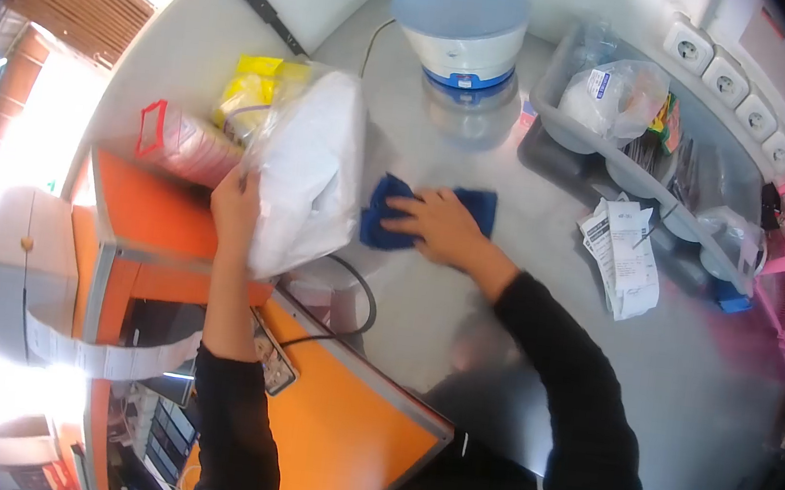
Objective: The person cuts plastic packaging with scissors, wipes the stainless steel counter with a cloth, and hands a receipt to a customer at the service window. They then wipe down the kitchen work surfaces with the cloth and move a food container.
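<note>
My right hand presses down on a dark blue cloth that lies on the shiny metal counter. Its fingers curl over the cloth's middle. At the left, my left hand pinches the side of a clear plastic bag with something white inside. That bag stands tilted at the counter's left edge. Behind it are a yellow package and a clear packet with a red edge.
A water dispenser with a blue bottle stands at the back. Right of it, a grey tray holds plastic bags and small items, with receipts in front. A black cable loops near an orange ledge; a phone lies there.
</note>
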The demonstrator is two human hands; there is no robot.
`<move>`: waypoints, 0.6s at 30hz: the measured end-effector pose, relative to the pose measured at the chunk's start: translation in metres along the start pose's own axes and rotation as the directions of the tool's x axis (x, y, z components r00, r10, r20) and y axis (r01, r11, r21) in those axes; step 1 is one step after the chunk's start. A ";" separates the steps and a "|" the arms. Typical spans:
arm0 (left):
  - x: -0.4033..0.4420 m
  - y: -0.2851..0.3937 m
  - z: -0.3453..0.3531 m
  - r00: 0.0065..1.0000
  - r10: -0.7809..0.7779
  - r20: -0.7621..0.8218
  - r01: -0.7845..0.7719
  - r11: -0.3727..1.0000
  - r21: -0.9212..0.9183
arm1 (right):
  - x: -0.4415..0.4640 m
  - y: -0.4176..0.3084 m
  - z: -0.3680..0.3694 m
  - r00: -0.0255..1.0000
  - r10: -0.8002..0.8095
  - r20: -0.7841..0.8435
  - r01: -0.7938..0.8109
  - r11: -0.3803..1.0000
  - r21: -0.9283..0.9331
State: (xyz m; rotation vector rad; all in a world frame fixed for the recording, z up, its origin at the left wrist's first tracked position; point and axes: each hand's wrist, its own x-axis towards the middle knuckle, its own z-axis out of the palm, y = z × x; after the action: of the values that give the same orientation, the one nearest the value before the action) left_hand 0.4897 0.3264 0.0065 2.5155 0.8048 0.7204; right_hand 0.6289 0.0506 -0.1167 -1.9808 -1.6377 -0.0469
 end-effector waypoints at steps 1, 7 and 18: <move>-0.003 0.006 0.002 1.000 0.011 -0.012 -0.011 1.000 0.001 | -0.010 -0.019 0.002 1.000 -0.002 0.014 0.002 1.000 0.025; -0.018 0.035 0.020 1.000 -0.005 -0.002 0.005 0.978 0.208 | -0.028 -0.100 0.027 0.993 -0.087 0.080 0.076 0.988 0.131; -0.057 0.042 0.052 0.965 0.262 -0.024 -0.252 0.945 0.209 | -0.345 -0.207 -0.179 0.619 0.435 0.654 -0.736 0.613 0.289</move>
State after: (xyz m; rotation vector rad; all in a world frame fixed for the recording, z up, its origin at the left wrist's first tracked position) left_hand 0.4966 0.2481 -0.0327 2.8347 0.5985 0.8264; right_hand 0.4093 -0.3171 -0.0121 -2.0537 -0.9404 1.2066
